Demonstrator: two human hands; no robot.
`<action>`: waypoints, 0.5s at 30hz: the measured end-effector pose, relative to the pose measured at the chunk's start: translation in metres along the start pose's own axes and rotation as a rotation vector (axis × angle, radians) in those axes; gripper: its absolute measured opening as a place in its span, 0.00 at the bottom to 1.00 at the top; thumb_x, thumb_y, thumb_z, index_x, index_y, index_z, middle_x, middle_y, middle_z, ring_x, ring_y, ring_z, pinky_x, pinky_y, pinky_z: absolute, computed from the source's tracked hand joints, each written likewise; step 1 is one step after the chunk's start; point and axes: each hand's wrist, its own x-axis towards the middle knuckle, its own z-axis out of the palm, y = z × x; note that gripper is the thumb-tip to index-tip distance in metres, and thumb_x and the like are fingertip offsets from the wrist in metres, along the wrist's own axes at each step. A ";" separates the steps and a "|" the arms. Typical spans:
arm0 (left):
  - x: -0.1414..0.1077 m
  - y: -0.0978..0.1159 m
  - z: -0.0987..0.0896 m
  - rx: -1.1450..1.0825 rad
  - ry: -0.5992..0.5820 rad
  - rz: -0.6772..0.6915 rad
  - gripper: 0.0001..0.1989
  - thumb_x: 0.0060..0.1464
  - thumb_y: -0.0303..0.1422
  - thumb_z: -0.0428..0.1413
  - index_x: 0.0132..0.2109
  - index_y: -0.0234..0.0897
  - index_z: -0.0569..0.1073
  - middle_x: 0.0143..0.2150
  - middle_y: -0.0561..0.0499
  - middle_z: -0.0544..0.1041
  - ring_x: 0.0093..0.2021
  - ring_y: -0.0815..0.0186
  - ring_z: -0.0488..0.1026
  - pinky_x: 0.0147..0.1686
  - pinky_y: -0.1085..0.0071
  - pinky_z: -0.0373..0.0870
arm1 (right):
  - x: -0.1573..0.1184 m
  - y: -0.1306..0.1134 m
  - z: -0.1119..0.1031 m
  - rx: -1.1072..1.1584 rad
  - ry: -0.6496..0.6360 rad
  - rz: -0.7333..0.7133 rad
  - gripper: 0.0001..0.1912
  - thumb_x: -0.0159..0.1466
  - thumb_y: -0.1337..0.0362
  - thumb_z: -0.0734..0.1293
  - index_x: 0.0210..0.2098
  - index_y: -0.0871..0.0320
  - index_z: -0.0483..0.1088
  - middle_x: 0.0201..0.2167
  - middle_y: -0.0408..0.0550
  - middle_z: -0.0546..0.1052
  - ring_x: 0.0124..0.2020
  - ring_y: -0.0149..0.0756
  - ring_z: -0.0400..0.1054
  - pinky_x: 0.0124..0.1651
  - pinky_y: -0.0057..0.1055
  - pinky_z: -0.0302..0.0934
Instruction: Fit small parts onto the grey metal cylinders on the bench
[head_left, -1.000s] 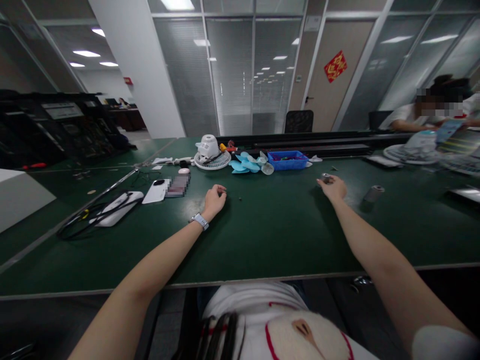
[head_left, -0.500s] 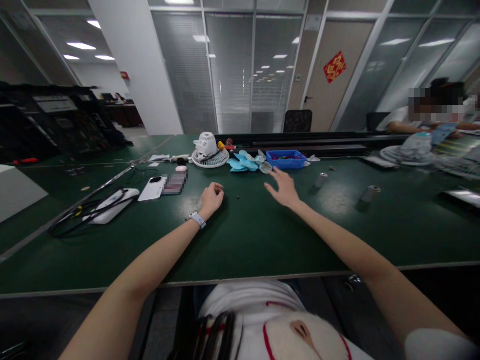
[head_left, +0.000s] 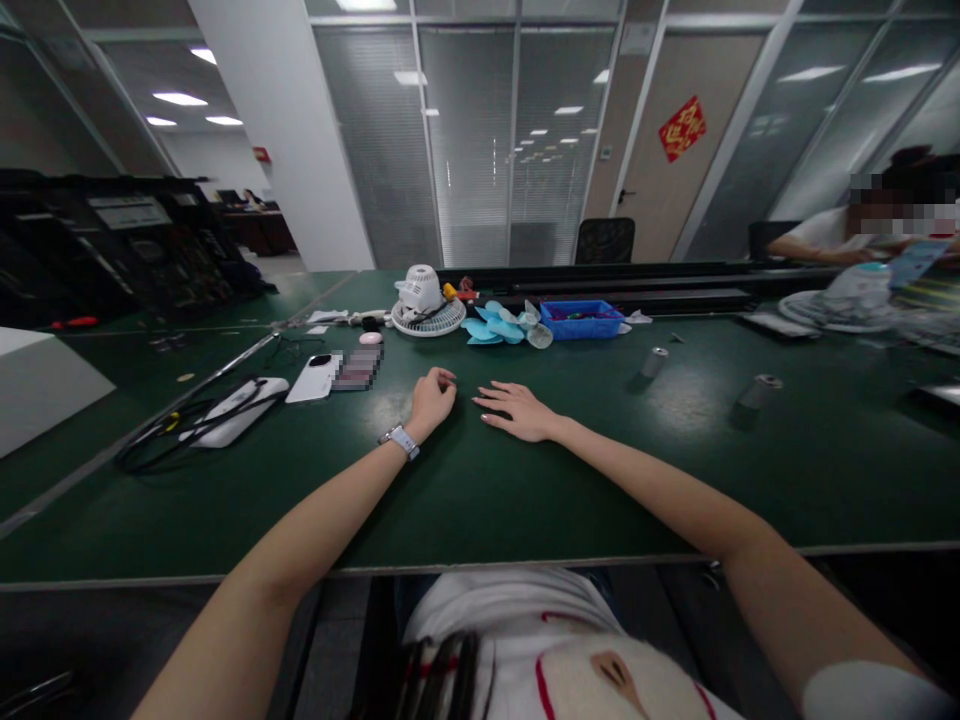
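R hand [head_left: 519, 411] now nr L hand [head_left: 433, 400], away fr 2 cyls [head_left: 655, 362].

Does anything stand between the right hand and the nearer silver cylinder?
Nothing visible does: between the right hand and the nearer silver cylinder only green tabletop shows.

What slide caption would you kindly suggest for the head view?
Loosely curled left hand and spread right hand over a green table, two grey cylinders to the right, blue tray beyond.
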 end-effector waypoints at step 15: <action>0.001 -0.003 0.001 -0.011 -0.013 0.004 0.08 0.54 0.26 0.54 0.41 0.38 0.74 0.40 0.48 0.80 0.43 0.61 0.76 0.47 0.65 0.69 | -0.093 0.149 -0.071 -0.238 0.999 0.631 0.16 0.65 0.58 0.64 0.43 0.57 0.81 0.42 0.54 0.82 0.43 0.46 0.75 0.50 0.41 0.65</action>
